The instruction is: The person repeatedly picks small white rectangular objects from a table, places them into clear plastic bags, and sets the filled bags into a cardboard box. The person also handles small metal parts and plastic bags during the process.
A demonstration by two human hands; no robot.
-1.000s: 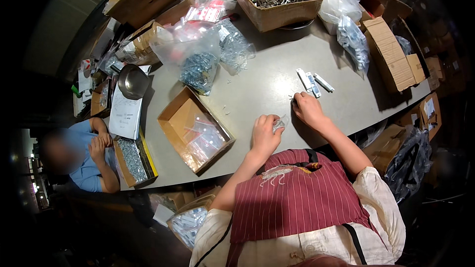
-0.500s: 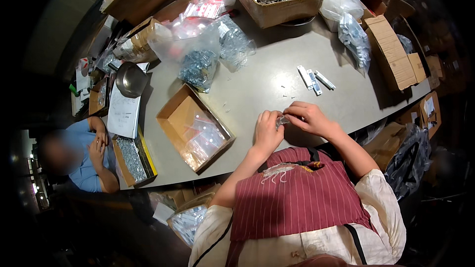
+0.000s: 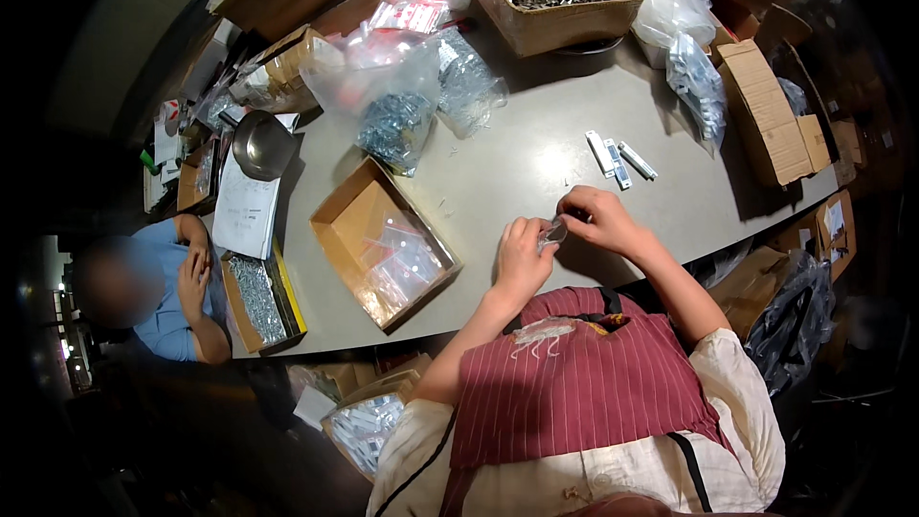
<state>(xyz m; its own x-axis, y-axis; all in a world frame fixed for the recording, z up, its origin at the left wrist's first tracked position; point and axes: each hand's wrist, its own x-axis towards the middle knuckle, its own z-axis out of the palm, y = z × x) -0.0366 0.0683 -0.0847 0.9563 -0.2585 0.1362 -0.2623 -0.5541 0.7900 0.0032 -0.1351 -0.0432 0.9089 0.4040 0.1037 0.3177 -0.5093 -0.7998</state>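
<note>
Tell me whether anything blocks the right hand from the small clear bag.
Nothing visible does: the right hand is right at the small clear bag, which the left hand holds. Exact contact is unclear.

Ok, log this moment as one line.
left hand: holds clear bag | right hand: at bag | ahead: white pieces on table | left: open box of clear packets

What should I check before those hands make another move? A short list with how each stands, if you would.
1. Left hand holding the small clear bag: ok.
2. Right hand up at the bag: ok.
3. What the bag contains: cannot tell, too small and partly covered.
4. White strips lying on the table, beyond the right hand: ok.
5. Co-worker's hands clear of the bag: ok.
</note>
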